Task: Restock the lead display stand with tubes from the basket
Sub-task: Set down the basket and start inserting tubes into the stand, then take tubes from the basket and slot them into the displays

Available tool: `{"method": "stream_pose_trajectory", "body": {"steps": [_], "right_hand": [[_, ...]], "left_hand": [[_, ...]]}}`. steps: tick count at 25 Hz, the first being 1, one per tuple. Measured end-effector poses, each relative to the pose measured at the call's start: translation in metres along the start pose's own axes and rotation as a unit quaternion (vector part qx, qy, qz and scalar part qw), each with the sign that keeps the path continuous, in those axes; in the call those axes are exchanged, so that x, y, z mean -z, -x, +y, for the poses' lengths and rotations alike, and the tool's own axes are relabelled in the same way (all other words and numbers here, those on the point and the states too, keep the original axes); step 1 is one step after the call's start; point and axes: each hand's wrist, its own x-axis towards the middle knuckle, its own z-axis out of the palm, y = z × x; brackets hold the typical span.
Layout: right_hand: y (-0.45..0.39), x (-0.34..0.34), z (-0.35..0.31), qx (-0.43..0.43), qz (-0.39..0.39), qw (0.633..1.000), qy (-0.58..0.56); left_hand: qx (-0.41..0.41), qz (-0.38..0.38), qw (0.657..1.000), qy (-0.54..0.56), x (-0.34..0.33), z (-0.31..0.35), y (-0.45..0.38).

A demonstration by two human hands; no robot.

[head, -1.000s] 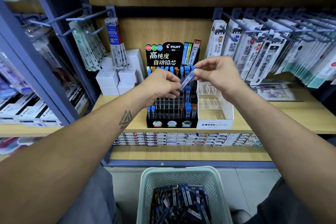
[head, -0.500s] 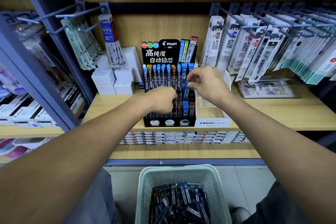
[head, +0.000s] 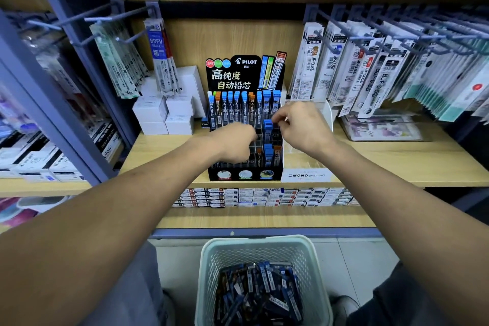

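The black Pilot lead display stand (head: pixel 244 174) sits on the wooden shelf, its back row full of blue- and orange-capped tubes. My right hand (head: pixel 301 128) is at the stand's right side and pinches the top of a blue-capped lead tube (head: pixel 267 128) that stands upright in a middle-row slot. My left hand (head: pixel 234 144) hovers over the middle rows with its fingers curled under; what it holds is hidden. The pale green basket (head: pixel 209 267) on the floor below holds several dark tubes (head: pixel 260 291).
A white MONO display (head: pixel 307 174) stands right of the stand, white boxes (head: pixel 164 114) to its left. Refill packs hang on pegs at right (head: pixel 370 66) and left (head: pixel 161 55). Flat boxes (head: pixel 264 196) line the lower shelf.
My right hand has lowered the tube from in front of the stand into a middle-row slot. My left hand has dropped over the stand's middle rows.
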Motion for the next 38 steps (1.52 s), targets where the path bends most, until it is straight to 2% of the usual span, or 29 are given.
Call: {"method": "stream_pose_trajectory", "body": {"steps": [2, 3, 4, 6, 8, 9, 10, 13, 15, 18, 20, 22, 27, 30, 34, 36, 38], "right_hand": [[0.015, 0.007, -0.007, -0.028, 0.004, 0.998, -0.064], [0.026, 0.009, -0.011, -0.038, -0.018, 0.995, -0.089], [0.04, 0.007, -0.013, -0.044, -0.072, 0.992, -0.094], [0.073, -0.009, -0.017, -0.044, -0.261, 0.962, -0.068], [0.111, -0.043, -0.016, -0.032, -0.459, 0.887, -0.025], [0.13, -0.067, -0.012, -0.037, -0.51, 0.859, -0.001], [0.152, -0.094, -0.007, -0.05, -0.526, 0.849, 0.021], [0.21, -0.17, 0.015, -0.123, -0.472, 0.871, 0.051], [0.237, -0.207, 0.029, -0.166, -0.481, 0.86, 0.03], [0.25, -0.247, 0.041, -0.286, -0.465, 0.837, -0.044], [0.251, -0.266, 0.044, -0.335, -0.409, 0.847, -0.058], [0.251, -0.28, 0.039, -0.346, -0.371, 0.86, -0.043], [0.255, -0.302, 0.025, -0.37, -0.368, 0.851, -0.05], [0.256, -0.302, 0.018, -0.384, -0.354, 0.85, -0.069], [0.252, -0.298, 0.018, -0.443, -0.346, 0.809, -0.173], [0.251, -0.298, 0.016, -0.453, -0.333, 0.798, -0.219], [0.252, -0.297, 0.014, -0.459, -0.322, 0.78, -0.277]], "left_hand": [[-0.008, 0.081, 0.997, 0.01, 0.002, 0.009, 0.012], [-0.016, 0.101, 0.994, 0.028, 0.002, 0.015, 0.021], [-0.028, 0.09, 0.994, 0.047, -0.002, 0.023, 0.032], [-0.058, -0.012, 0.997, 0.046, -0.026, 0.033, 0.05], [-0.067, -0.165, 0.983, 0.037, -0.07, 0.038, 0.06], [-0.054, -0.224, 0.972, 0.051, -0.094, 0.039, 0.061], [-0.027, -0.261, 0.962, 0.073, -0.119, 0.042, 0.062], [0.064, -0.272, 0.953, 0.114, -0.19, 0.051, 0.065], [0.114, -0.261, 0.947, 0.148, -0.234, 0.051, 0.066], [0.222, -0.259, 0.91, 0.237, -0.298, 0.044, 0.057], [0.277, -0.242, 0.89, 0.271, -0.334, 0.042, 0.051], [0.318, -0.233, 0.869, 0.301, -0.358, 0.042, 0.045], [0.318, -0.248, 0.885, 0.231, -0.395, 0.04, 0.036], [0.33, -0.244, 0.879, 0.242, -0.392, 0.041, 0.032], [0.379, -0.243, 0.829, 0.332, -0.387, 0.045, 0.031], [0.377, -0.226, 0.815, 0.377, -0.387, 0.045, 0.028], [0.379, -0.215, 0.786, 0.438, -0.389, 0.045, 0.029]]}}
